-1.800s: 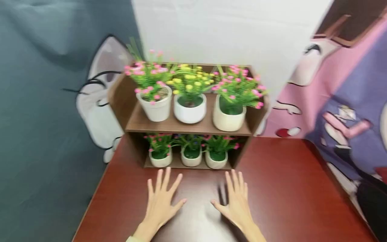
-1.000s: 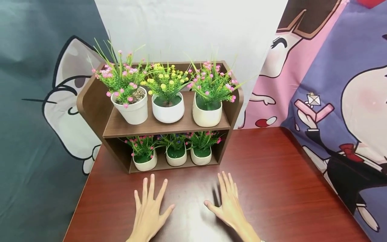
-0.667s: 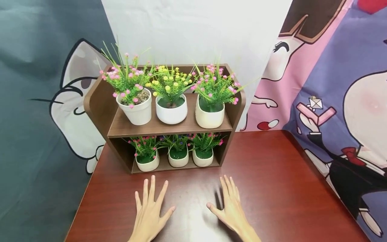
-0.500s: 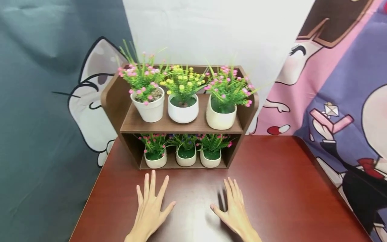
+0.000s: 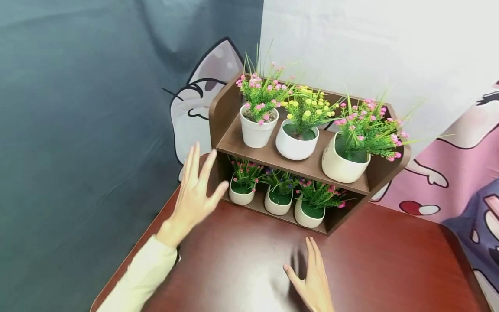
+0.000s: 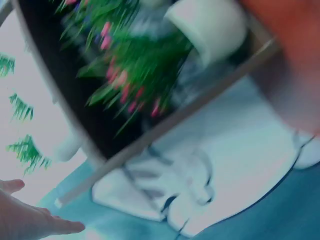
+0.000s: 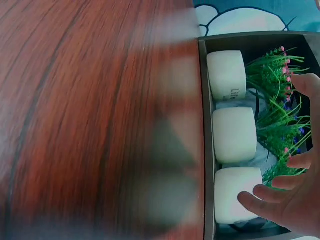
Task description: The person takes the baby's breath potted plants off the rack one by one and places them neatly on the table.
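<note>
My left hand [image 5: 193, 195] is raised in front of the left end of a brown two-tier shelf [image 5: 249, 158], its fingers straight and spread, holding nothing. Lower and further right, my right hand [image 5: 313, 277] hovers over the table with straight fingers, thumb apart. On the upper tier stand a white pot with pink flowers [image 5: 257, 131], a round white pot with yellow flowers [image 5: 295, 146] and a cream pot with pink flowers [image 5: 343, 164]. Below them are three smaller cream pots with plants, the left one [image 5: 241, 198] nearest my left hand. The left wrist view is blurred.
The shelf stands at the back of a glossy red-brown table [image 5: 234, 255]. Behind it hangs a printed cloth backdrop [image 5: 97, 108] with cartoon figures. The table's left edge runs beside my left sleeve [image 5: 144, 271].
My left hand has risen and moved forward toward the shelf's left end. The head view has turned left, so the shelf sits further right and tilted. My right hand stays low over the table.
</note>
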Demonstrator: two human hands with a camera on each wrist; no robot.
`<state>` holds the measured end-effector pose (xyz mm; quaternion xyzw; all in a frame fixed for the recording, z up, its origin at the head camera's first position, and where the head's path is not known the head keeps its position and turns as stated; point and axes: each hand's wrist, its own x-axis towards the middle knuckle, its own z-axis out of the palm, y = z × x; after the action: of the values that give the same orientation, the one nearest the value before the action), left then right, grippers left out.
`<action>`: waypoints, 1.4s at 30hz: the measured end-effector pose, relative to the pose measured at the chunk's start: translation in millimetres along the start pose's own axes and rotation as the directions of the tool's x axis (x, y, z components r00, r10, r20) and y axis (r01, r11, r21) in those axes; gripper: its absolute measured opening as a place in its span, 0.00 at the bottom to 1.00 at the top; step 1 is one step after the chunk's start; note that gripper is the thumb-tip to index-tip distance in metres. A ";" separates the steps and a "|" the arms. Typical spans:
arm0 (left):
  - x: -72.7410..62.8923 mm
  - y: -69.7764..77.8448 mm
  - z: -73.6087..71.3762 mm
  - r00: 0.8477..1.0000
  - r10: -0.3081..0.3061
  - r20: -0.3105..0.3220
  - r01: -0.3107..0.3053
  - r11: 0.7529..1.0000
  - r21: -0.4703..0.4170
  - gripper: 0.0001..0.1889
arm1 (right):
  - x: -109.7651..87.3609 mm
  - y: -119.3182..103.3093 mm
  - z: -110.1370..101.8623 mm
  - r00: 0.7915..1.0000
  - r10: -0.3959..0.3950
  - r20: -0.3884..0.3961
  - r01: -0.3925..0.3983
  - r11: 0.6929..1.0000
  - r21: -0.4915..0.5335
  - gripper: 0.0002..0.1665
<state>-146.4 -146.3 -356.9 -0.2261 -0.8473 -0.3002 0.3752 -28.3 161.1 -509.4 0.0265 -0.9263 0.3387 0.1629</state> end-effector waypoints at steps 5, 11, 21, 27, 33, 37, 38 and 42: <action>68.3 -9.3 -2.4 0.998 -0.060 -0.012 0.058 0.995 -0.077 0.34 | 4.5 -5.5 -3.1 0.999 -0.010 -0.032 0.010 1.000 0.010 0.57; 135.5 -17.2 -0.5 0.978 -0.189 0.088 0.194 0.979 -0.056 0.30 | 7.4 -7.4 -8.6 0.994 -0.071 -0.078 0.074 0.997 0.030 0.57; 189.7 -32.7 17.6 0.887 -0.342 0.311 0.340 0.938 0.065 0.28 | 14.8 -30.9 -11.4 0.998 -0.053 -0.019 0.055 0.994 0.096 0.54; 186.9 -34.5 22.4 0.907 -0.341 0.248 0.325 0.940 0.105 0.22 | 44.6 -58.3 -10.9 0.993 -0.120 -0.013 0.120 0.962 0.245 0.51; 181.9 -34.0 22.2 0.922 -0.358 0.149 0.340 0.931 0.135 0.23 | 85.9 -110.5 -11.6 0.979 -0.196 -0.062 0.203 0.873 0.443 0.47; 183.2 -30.6 26.6 0.916 -0.361 0.173 0.345 0.931 0.116 0.23 | 120.8 -150.9 -11.5 0.966 -0.187 -0.181 0.258 0.773 0.580 0.44; 183.8 -29.9 27.5 0.914 -0.363 0.180 0.348 0.931 0.109 0.23 | 129.9 -160.5 -11.5 0.963 -0.171 -0.210 0.265 0.758 0.596 0.43; 185.5 -28.5 23.7 0.908 -0.384 0.170 0.374 0.923 0.088 0.22 | 164.7 -190.8 -9.5 0.964 -0.079 -0.255 0.223 0.761 0.609 0.45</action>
<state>-289.9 -121.3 -236.1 -0.0740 -0.9137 -0.3224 0.2360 -150.9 30.4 -331.8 0.1182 -0.7302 0.6164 0.2700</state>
